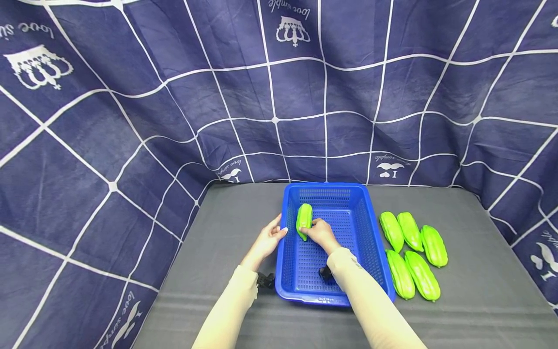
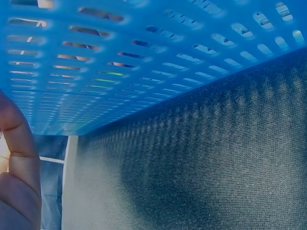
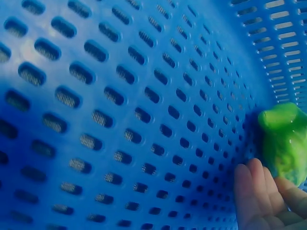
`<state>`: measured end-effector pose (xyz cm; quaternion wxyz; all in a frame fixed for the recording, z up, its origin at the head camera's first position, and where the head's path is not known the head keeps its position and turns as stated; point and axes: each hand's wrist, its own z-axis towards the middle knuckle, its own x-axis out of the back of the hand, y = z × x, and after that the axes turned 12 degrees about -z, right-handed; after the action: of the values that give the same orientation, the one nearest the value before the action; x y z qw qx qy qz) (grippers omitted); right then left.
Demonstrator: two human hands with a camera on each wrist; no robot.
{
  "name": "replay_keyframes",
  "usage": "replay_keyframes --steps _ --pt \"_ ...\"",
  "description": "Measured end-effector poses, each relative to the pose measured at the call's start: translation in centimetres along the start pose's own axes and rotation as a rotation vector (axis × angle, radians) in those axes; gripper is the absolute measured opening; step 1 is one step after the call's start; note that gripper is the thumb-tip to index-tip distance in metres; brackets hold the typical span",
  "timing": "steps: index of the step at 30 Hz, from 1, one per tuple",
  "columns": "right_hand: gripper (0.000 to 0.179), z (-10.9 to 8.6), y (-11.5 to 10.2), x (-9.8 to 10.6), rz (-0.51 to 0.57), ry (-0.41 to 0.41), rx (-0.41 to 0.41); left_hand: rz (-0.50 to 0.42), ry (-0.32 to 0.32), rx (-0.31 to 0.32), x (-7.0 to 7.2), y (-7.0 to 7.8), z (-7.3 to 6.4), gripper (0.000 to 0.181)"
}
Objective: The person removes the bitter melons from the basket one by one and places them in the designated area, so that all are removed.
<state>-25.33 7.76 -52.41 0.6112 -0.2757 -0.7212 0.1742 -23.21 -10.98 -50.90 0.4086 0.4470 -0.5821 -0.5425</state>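
Note:
A long, ridged, bright green vegetable [image 1: 304, 215] lies inside the blue plastic basket [image 1: 368, 213], along its left side. My right hand [image 1: 321, 233] reaches into the basket and holds this vegetable near its closer end, thumb on top and fingers at its right side. In the right wrist view the thumb meets the green vegetable [image 3: 283, 139], while the other fingers [image 3: 252, 187] stretch along the basket floor. At the basket's left rim, my left hand [image 1: 267, 240] holds the edge. The left wrist view shows one finger [image 2: 19, 139] outside the slotted wall.
Several more green vegetables [image 1: 410, 274] lie in two rows on the grey tabletop, right of the basket. A dark blue cloth [image 1: 348, 92] with white lines hangs behind and to the sides. Grey table surface [image 1: 235, 208] extends left of the basket.

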Motion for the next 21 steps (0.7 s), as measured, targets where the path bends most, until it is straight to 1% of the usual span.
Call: replay_keyframes --steps 2,4,8,9,16,21 --pt "0.053 0.1 0.0 -0.2 -0.019 0.008 0.009 0.009 0.017 0.004 0.1 -0.7 0.3 0.059" --pt "0.051 0.1 0.0 -0.3 -0.036 0.018 0.017 0.018 0.030 0.008 0.1 -1.0 0.3 0.059" --pt "0.046 0.3 0.0 -0.6 -0.051 0.038 0.017 0.012 0.030 0.010 0.0 -1.0 0.3 0.059" --pt "0.046 0.3 0.0 -0.7 -0.046 0.038 0.012 0.010 0.022 0.009 0.0 -0.8 0.2 0.059" --pt "0.047 0.5 -0.2 -1.0 -0.022 0.046 0.003 -0.004 -0.027 0.000 -0.3 2.1 -1.1 0.059" --pt "0.044 0.6 -0.3 -1.0 -0.038 0.060 -0.008 -0.007 -0.024 0.003 -0.4 2.5 -1.3 0.059"
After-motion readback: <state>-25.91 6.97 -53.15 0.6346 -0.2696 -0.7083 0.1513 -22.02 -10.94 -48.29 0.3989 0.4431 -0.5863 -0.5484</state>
